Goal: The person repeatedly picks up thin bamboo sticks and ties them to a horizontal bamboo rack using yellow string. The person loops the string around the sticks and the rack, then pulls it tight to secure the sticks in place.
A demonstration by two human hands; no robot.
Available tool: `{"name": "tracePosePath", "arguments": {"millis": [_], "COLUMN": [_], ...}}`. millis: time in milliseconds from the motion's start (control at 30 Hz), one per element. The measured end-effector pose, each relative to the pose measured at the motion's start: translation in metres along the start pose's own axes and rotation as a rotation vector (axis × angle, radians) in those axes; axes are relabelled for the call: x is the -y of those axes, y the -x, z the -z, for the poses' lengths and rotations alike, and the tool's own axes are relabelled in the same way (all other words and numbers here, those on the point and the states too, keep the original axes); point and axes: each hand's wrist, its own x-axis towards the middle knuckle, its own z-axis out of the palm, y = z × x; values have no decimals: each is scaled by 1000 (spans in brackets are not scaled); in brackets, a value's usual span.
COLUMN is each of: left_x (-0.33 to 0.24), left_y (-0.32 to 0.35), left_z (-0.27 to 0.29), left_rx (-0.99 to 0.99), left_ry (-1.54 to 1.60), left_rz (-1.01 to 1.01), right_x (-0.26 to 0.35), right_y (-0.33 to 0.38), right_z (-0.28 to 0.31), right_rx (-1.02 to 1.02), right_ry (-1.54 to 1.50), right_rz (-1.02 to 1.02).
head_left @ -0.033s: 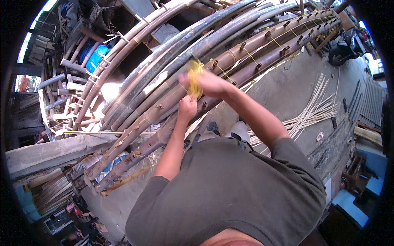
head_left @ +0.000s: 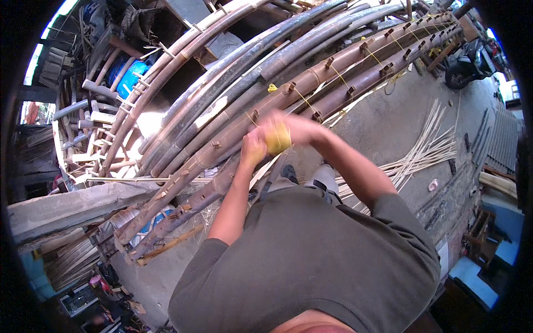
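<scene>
Both my hands are over two long brown bamboo poles [head_left: 302,83] lying side by side with short wooden pegs standing out of them. My left hand [head_left: 253,149] is closed beside a peg [head_left: 254,115], gripping yellow cord. Close against it, my right hand [head_left: 294,129] is smeared by motion, its fingers round a bunched hank of yellow cord [head_left: 277,139]. Yellow cord [head_left: 304,99] runs from peg to peg across the poles toward the far right. A small yellow clump [head_left: 272,87] shows at the upper pole's far side.
More curved bamboo poles [head_left: 233,72] are stacked beyond. Pale split strips [head_left: 416,150] lie on the concrete floor at right. A motorcycle [head_left: 463,69] stands at the far right. A concrete ledge [head_left: 72,208] is at left, below a blue drum [head_left: 130,76].
My right hand and the hank have moved down and slightly right, toward me. The peg and yellow clump behind them now show. My left hand has barely moved.
</scene>
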Motion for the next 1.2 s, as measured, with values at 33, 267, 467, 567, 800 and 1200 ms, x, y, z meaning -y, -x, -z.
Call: {"name": "tracePosePath", "arguments": {"millis": [33, 267, 467, 567, 800, 1200], "left_x": [-14, -55, 57, 27, 127, -291], "left_y": [0, -51, -163, -192, -240, -284], "left_z": [3, 34, 13, -18, 57, -90], "left_rx": [22, -19, -332, 51, 119, -182], "left_ry": [11, 321, -441, -607, -846, -968], "left_rz": [-11, -65, -272, -221, 261, 163], "right_x": [-3, -110, -71, -68, -55, -13], "right_y": [29, 67, 95, 138, 265, 498], "right_z": [-22, -83, -60, -41, 22, 125], "right_rx": [43, -188, -274, -525, -817, -914], "right_ry": [174, 419, 395, 290, 460, 610], "right_rz": [25, -379, -258, -246, -496, -886]}}
